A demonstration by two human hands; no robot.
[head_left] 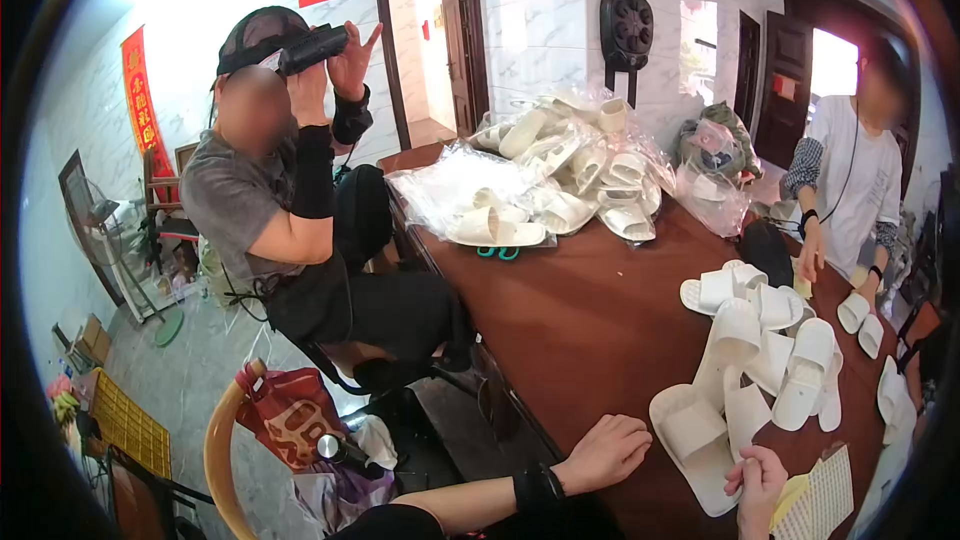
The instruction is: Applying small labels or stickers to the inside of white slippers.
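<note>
Left hand [605,453]: lying palm-down at the worktop [570,325] edge, released, fingers loosely bent, holding nothing visible; sitting just beside the nearest slipper.

Right hand [760,480]: curling its fingers inward by that slipper's lower end; no item is showing in it, though whether something small is pinched or the sole is being touched cannot be told.

White open-toe slide slipper [693,425], nearest: lying sole-down on the brown worktop between the hands. Probably moulded foam or soft plastic; likely light, flexible, hardly fragile, perhaps a little slick on the smooth strap. Best hold, by judgement: the sole's side edges, or thumb under the broad strap and fingers over it; pinching the strap alone would probably let the sole swing.

White slide slippers [808,345], loose group: overlapping beyond the nearest one.

White patterned sheet [833,490], over a yellow sheet [790,502]: lying right of the right hand.

White slipper pair [862,323]: sitting near the hands of a co-worker in a white shirt [850,160].

Bagged white slippers [575,208]: heaping in clear film at the worktop's far end.

Co-worker in a grey shirt [235,200]: sitting leftward, raising both hands to a black head-worn device [312,48].
</note>
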